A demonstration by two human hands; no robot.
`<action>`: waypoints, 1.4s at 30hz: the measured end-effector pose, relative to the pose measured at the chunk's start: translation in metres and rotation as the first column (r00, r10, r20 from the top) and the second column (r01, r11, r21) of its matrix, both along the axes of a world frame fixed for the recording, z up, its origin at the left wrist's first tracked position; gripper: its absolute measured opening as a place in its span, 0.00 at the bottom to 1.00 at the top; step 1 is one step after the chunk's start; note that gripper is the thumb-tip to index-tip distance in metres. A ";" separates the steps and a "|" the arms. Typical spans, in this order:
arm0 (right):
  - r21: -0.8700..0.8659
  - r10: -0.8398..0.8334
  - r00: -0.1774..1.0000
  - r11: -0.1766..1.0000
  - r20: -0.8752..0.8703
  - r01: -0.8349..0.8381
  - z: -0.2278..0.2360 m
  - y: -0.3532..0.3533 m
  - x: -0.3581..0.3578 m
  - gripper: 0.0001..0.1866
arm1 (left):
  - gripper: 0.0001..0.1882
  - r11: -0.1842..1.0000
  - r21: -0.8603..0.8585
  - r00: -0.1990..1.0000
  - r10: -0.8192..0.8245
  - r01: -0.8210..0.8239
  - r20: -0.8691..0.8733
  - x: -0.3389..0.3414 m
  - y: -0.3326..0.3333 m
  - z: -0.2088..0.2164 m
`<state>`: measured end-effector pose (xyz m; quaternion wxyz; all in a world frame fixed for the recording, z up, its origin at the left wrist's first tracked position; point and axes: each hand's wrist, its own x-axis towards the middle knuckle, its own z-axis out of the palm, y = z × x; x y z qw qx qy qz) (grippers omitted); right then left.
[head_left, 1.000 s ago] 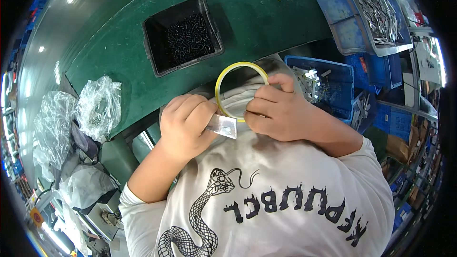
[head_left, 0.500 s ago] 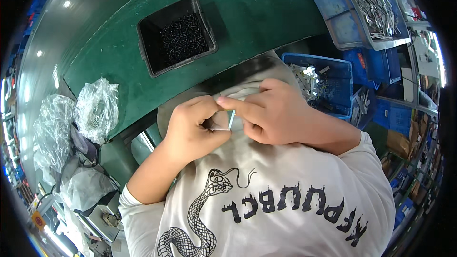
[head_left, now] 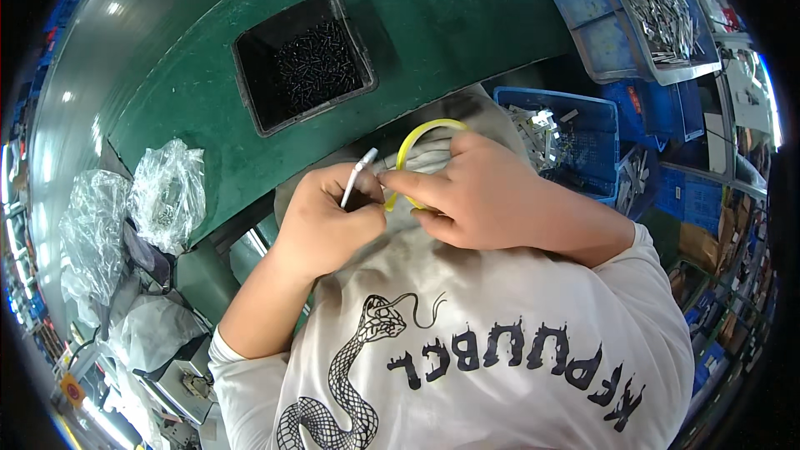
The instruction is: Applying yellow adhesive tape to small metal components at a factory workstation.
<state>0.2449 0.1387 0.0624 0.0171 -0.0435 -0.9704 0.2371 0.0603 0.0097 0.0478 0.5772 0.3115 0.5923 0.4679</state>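
Observation:
Over my lap, both hands are close together near the front of the green table (head_left: 442, 25). A thin, pale, flat strip (head_left: 357, 177) stands up slantwise from my left hand (head_left: 319, 223), pinched between thumb and curled fingers. My right hand (head_left: 487, 194) is closed around a narrow, bendy yellow band (head_left: 405, 148) that arcs up in a loop on its left side. The right index finger reaches toward the left fingers, near the strip. Whether that fingertip touches the strip, I cannot tell. The lower end of the strip is hidden inside my left hand.
A black bin (head_left: 252, 75) with many small black parts (head_left: 317, 67) stands on the table. To the right, a blue crate (head_left: 596, 154) holds pale metal pieces; above it, another blue crate (head_left: 607, 46) holds metal strips (head_left: 658, 12). Clear plastic bags (head_left: 171, 192) lie left.
The yellow band now shows as a loop by my right hand. The pale piece between my hands has turned from broadside to nearly edge-on, and my left hand has shifted slightly left.

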 end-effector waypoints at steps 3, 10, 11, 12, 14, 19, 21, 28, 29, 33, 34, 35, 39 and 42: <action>-0.135 -0.028 0.998 0.990 0.051 0.035 -0.004 -0.002 -0.002 0.23 | 0.04 0.995 -0.027 0.994 -0.095 0.094 -0.056 0.000 0.001 0.010; -0.290 -0.102 0.994 0.951 0.030 0.106 -0.015 -0.003 -0.006 0.21 | 0.08 0.944 0.055 0.775 -0.233 0.325 -0.588 -0.002 0.003 0.020; -0.291 -0.100 0.995 0.951 0.030 0.104 -0.016 -0.004 -0.006 0.21 | 0.09 0.942 0.031 0.758 -0.248 0.333 -0.603 -0.001 0.003 0.021; -0.256 -0.094 0.995 0.962 0.015 0.094 -0.018 -0.006 -0.006 0.21 | 0.09 0.943 0.031 0.759 -0.247 0.332 -0.603 0.000 0.003 0.021; -0.221 -0.085 0.996 0.972 0.001 0.083 -0.021 -0.007 -0.007 0.22 | 0.09 0.929 0.065 0.710 -0.233 0.366 -0.665 0.002 0.002 0.019; -0.196 -0.029 0.998 0.980 -0.058 0.017 -0.034 -0.004 -0.007 0.24 | 0.09 0.926 0.025 0.693 -0.263 0.377 -0.672 0.003 0.002 0.025; -0.170 -0.013 0.997 0.986 -0.073 0.001 -0.038 -0.003 -0.006 0.23 | 0.09 0.923 0.019 0.689 -0.272 0.384 -0.671 0.004 0.002 0.025; -0.098 -0.039 0.974 0.995 -0.224 0.018 -0.042 0.004 -0.003 0.10 | 0.08 0.975 0.035 0.808 -0.164 0.222 -0.567 0.002 -0.001 0.026; -0.097 -0.040 0.973 0.995 -0.226 0.018 -0.041 0.006 -0.003 0.10 | 0.10 0.994 0.023 0.886 -0.088 0.111 -0.455 0.002 -0.001 0.027; -0.151 -0.143 0.948 0.983 -0.284 0.103 -0.033 0.014 -0.002 0.05 | 0.21 0.998 0.057 0.959 -0.014 0.032 -0.283 0.001 -0.003 0.015; -0.177 -0.171 0.948 0.976 -0.268 0.126 -0.030 0.016 -0.002 0.05 | 0.21 0.998 0.056 0.959 -0.016 0.033 -0.284 0.001 -0.003 0.016; -0.178 -0.173 0.948 0.976 -0.267 0.128 -0.026 0.016 -0.003 0.05 | 0.18 1.000 -0.023 0.983 -0.022 0.018 -0.180 0.003 -0.001 0.018; -0.374 -0.239 0.951 0.914 -0.196 0.153 -0.020 0.016 -0.004 0.07 | 0.13 0.993 -0.074 0.993 -0.097 0.091 -0.068 0.005 -0.001 0.013; -0.453 -0.283 0.934 0.877 -0.217 0.161 -0.020 0.014 -0.005 0.08 | 0.11 0.990 -0.096 0.994 -0.102 0.099 -0.030 0.007 -0.002 0.013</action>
